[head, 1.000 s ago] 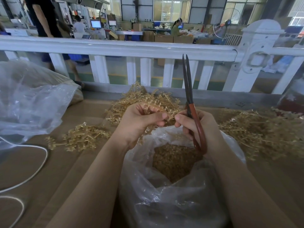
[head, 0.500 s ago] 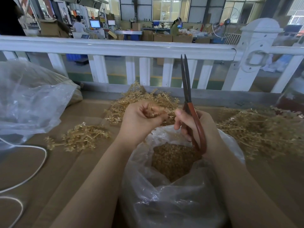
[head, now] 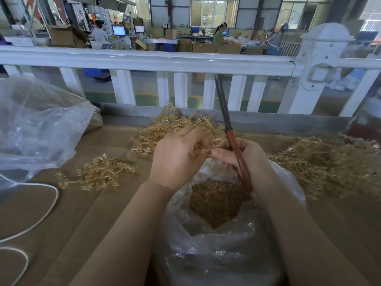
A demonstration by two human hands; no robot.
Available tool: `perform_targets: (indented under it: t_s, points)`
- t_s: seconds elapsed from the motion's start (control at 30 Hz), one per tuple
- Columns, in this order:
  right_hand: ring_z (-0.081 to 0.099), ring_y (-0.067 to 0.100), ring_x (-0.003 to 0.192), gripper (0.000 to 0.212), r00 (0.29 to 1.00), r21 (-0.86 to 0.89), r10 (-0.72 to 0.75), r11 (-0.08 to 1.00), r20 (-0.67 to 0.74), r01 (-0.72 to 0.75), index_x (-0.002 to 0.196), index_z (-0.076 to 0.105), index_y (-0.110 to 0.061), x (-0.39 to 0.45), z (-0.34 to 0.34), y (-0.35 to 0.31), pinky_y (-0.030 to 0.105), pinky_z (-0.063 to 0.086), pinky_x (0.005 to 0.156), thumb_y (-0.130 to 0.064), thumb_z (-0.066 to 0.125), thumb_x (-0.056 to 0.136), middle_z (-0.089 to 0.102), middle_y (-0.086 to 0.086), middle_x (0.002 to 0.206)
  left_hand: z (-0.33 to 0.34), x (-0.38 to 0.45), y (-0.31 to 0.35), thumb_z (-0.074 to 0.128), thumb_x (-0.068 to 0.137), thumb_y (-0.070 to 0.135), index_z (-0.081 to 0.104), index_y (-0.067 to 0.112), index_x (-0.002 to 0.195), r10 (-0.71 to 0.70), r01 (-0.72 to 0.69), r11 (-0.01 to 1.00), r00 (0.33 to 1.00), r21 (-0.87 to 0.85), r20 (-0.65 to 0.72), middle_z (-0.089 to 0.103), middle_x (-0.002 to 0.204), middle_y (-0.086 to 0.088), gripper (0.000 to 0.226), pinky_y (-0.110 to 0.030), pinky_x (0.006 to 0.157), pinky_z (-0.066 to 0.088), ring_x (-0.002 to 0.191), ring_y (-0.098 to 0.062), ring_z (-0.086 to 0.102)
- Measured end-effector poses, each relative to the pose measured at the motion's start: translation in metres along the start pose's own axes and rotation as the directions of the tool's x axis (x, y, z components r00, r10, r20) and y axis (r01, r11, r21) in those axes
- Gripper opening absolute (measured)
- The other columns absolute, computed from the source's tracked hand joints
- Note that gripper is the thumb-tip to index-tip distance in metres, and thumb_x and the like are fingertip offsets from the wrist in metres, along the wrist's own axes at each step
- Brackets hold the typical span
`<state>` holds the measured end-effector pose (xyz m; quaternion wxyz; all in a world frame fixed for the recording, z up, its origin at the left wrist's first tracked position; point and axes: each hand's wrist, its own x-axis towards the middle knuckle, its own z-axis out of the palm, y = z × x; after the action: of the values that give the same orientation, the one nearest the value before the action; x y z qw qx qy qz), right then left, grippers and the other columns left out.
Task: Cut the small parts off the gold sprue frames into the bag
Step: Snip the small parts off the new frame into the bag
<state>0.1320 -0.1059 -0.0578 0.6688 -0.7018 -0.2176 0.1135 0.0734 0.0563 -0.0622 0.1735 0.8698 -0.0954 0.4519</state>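
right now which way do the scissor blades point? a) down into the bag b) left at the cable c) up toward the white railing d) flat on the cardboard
c: the right hand holds the scissors by their red handles over the bag, and the closed dark blades rise up in front of the white railing.
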Motion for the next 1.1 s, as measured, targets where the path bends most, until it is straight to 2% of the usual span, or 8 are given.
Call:
perform_targets:
  t_s: [0.1,0.2,0.37,0.53,0.63,0.73,0.87,1.1]
  points:
    - [0.055,0.0,0.045,0.01,1.0,0.012,-0.013,1.0,-0.028,0.013,0.078,0.072,-0.013,0.0,-0.002,0.002,0.009,0.042,0.046,-0.013,0.082,0.08,0.064,-0.008,0.058,-0.003,0.003,-0.001,0.085,0.071,0.021,0.049,0.029,0.093,-0.258,0.32,0.915,0.933,-0.245,0.251,0.067,0.091,0.012,0.043,-0.041,0.066,0.057,0.077,-0.008,0.066]
    - [0.062,-0.001,0.054,0.012,0.998,0.02,-0.024,0.999,-0.061,0.025,0.075,0.073,-0.018,0.001,-0.001,0.002,0.01,0.046,0.053,-0.014,0.084,0.077,0.069,-0.007,0.064,-0.009,0.004,-0.009,0.091,0.061,0.036,0.045,0.029,0.1,-0.362,0.57,0.676,0.809,-0.468,0.463,0.07,0.103,0.009,0.061,-0.037,0.079,0.058,0.092,-0.008,0.068]
    - [0.063,0.003,0.06,0.012,0.998,0.079,-0.062,0.995,-0.031,0.064,0.071,0.072,-0.023,0.0,-0.001,0.001,0.014,0.05,0.058,-0.02,0.084,0.069,0.07,-0.004,0.074,-0.02,0.006,-0.02,0.056,0.068,0.086,0.058,0.02,0.114,-0.436,0.747,0.362,0.665,-0.558,0.607,0.075,0.109,0.0,0.081,-0.038,0.096,0.044,0.101,-0.014,0.07]
    - [0.058,0.0,0.055,0.012,0.996,0.11,-0.089,0.99,0.031,0.085,0.077,0.07,-0.014,-0.001,0.0,0.0,0.012,0.047,0.055,-0.007,0.079,0.078,0.066,-0.003,0.07,-0.024,0.007,-0.02,0.076,0.068,0.058,0.078,0.034,0.097,-0.359,0.796,0.433,0.583,-0.423,0.729,0.076,0.094,0.01,0.037,-0.027,0.071,0.042,0.071,-0.001,0.064]
    - [0.059,0.001,0.056,0.012,0.996,0.098,-0.087,0.992,0.032,0.083,0.079,0.069,-0.013,-0.001,0.001,0.001,0.012,0.046,0.056,-0.005,0.078,0.08,0.066,-0.001,0.072,-0.023,0.007,-0.014,0.08,0.07,0.046,0.079,0.036,0.089,-0.265,0.779,0.473,0.571,-0.411,0.777,0.075,0.089,0.01,0.021,-0.023,0.077,0.045,0.08,-0.001,0.067]
    - [0.059,0.001,0.057,0.013,0.997,0.083,-0.083,0.993,-0.005,0.083,0.078,0.07,-0.015,0.0,0.003,0.003,0.013,0.046,0.057,-0.009,0.081,0.077,0.067,-0.002,0.073,-0.02,0.008,-0.012,0.076,0.073,0.036,0.076,0.021,0.084,-0.273,0.768,0.454,0.603,-0.452,0.749,0.075,0.088,-0.002,0.019,-0.023,0.082,0.051,0.085,-0.011,0.068]
    - [0.058,0.0,0.053,0.023,0.997,0.116,-0.072,0.99,-0.023,0.075,0.08,0.07,-0.014,0.001,0.004,0.003,0.012,0.045,0.053,-0.024,0.083,0.064,0.066,-0.008,0.067,-0.016,0.007,-0.013,0.073,0.084,0.021,0.07,0.014,0.079,-0.325,0.754,0.373,0.652,-0.54,0.685,0.068,0.074,0.0,0.01,-0.018,0.069,0.052,0.071,-0.011,0.066]
    - [0.057,0.0,0.051,0.011,0.994,0.036,-0.078,0.996,-0.08,0.081,0.082,0.071,-0.014,0.003,0.004,0.007,0.012,0.044,0.052,-0.014,0.082,0.079,0.064,-0.011,0.061,-0.013,0.007,-0.009,0.084,0.074,0.023,0.079,0.019,0.074,-0.376,0.777,0.382,0.625,-0.5,0.684,0.07,0.069,0.001,0.006,-0.014,0.051,0.044,0.052,-0.007,0.055]
